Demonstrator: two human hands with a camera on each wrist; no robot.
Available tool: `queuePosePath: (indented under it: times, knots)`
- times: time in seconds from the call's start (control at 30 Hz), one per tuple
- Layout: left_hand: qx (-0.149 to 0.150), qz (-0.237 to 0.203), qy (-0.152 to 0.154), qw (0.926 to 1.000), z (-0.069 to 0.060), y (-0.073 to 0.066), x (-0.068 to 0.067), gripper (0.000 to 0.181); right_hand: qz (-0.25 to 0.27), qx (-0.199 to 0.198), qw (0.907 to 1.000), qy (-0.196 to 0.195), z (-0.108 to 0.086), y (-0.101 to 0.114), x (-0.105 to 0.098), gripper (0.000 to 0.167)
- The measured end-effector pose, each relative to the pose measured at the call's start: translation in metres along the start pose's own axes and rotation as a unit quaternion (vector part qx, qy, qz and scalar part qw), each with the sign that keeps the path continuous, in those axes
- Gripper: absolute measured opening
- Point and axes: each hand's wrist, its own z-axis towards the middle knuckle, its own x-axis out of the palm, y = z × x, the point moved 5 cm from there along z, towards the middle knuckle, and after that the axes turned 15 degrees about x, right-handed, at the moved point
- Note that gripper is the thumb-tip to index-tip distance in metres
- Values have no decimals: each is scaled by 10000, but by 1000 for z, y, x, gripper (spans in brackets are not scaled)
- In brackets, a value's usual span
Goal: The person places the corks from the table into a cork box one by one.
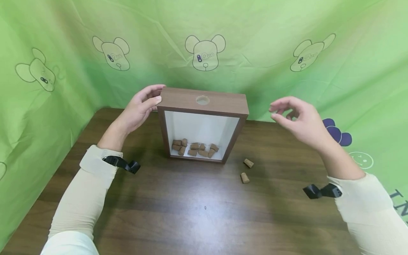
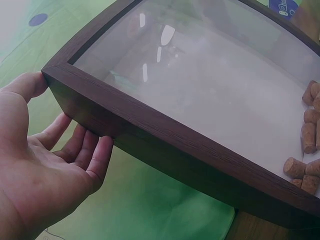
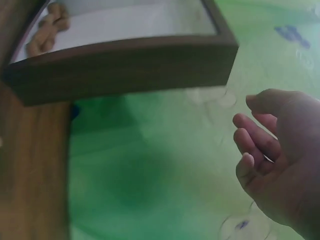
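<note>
A brown wooden shadow box (image 1: 204,101) stands upright on the table, with a clear front and a round hole in its top. Several wine corks (image 1: 194,148) lie at its bottom behind the pane. My left hand (image 1: 139,108) grips the box's upper left corner; in the left wrist view the thumb and fingertips touch the frame (image 2: 90,105). Off to the right of the box, my right hand (image 1: 298,118) hovers in the air with loosely bent fingers, holding nothing. Two corks, one (image 1: 248,163) behind the other (image 1: 244,177), lie on the tabletop right of the box.
The dark wooden table (image 1: 153,205) reaches back to a green curtain (image 1: 153,21) printed with bear heads, which hangs behind and at both sides. A black wrist camera (image 1: 122,163) is strapped on the left sleeve, another (image 1: 322,191) on the right.
</note>
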Motion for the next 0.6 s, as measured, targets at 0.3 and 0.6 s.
queuePosePath:
  times: [0.3, 0.6]
  knots:
    - [7, -14, 23, 10000, 2, 1, 0, 50, 92, 525, 9978, 397, -27, -84, 23, 32]
    - [24, -55, -15, 10000, 1, 3, -2, 49, 125, 685, 9949, 724, -51, -153, 60, 30]
